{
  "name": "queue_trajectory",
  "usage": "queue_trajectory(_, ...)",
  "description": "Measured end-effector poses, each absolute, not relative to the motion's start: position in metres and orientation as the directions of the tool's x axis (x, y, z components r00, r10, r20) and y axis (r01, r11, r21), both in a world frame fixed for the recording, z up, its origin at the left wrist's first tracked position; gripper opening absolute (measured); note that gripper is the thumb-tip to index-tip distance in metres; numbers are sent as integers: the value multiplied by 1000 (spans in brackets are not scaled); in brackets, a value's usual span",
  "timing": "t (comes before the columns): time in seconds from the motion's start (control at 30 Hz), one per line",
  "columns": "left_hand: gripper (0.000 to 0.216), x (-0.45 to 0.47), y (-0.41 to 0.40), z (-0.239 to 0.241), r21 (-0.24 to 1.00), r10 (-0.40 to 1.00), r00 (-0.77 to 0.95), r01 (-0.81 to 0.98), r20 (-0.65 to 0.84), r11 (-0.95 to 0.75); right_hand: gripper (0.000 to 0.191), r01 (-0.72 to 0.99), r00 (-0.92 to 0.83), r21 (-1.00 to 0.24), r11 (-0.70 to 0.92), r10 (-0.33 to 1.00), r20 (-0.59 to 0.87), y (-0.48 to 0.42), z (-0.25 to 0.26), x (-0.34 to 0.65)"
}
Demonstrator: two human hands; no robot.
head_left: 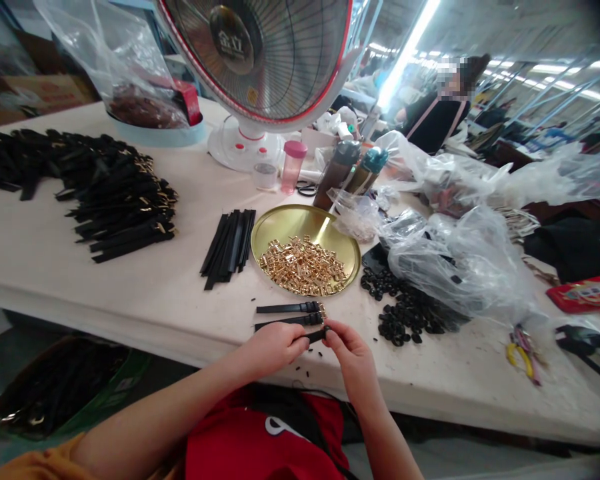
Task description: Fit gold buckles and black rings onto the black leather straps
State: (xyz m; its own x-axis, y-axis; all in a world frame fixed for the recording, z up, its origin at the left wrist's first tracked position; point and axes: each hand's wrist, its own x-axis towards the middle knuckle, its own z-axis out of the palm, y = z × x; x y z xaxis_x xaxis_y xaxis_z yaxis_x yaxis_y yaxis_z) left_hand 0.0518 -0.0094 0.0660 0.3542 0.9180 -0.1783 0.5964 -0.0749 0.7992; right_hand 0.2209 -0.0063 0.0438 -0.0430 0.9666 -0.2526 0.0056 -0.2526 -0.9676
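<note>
My left hand [277, 345] is closed around a short black strap [315, 336] near the table's front edge. At the strap's other end, the thumb and fingers of my right hand [349, 348] pinch its tip; a small dark piece seems to be there, but it is mostly hidden. Just beyond my hands lie two black buckle straps [287, 308] with gold buckles at their right ends. Behind them a round gold tray [267, 223] holds a heap of small gold buckles [305, 265]. Left of the tray is a bundle of plain black straps [229, 243].
Small black loops [405, 323] are piled right of the tray, beside clear plastic bags [460, 260]. Yellow-handled pliers [517, 360] lie farther right. A large pile of buckled straps [120, 193] covers the left side. A fan-shaped heater [260, 60], a pink cup [293, 167] and bottles [337, 173] stand behind.
</note>
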Motion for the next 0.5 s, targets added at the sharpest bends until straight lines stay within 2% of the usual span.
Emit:
queue_trajectory(0.07, 26, 50, -9, 65, 796, 909, 392, 591, -143, -129, 21, 133, -111, -972, -195, 971, -210, -7, 44, 222)
queue_trajectory(0.13, 26, 48, -10, 66, 828, 893, 421, 549, -158, -112, 19, 161, -187, -968, -192, 957, -221, -6, 45, 223)
queue_trajectory(0.23, 26, 44, -11, 70, 906, 840, 474, 420, -264, 48, 26, 68, -190, -969, -236, 951, -245, -1, 48, 223)
queue_trajectory(0.3, 34, 43, -12, 72, 930, 806, 503, 337, -311, 149, 35, -5, -145, -969, -247, 959, -244, 3, 50, 221)
queue_trajectory(0.4, 45, 44, -12, 71, 942, 855, 433, 288, -288, 171, 50, -80, -137, -957, -279, 954, -267, 5, 49, 209)
queue_trajectory(0.5, 45, 45, -7, 66, 957, 922, 310, 241, -232, 160, 67, -129, -207, -938, -322, 934, -292, 10, 44, 198)
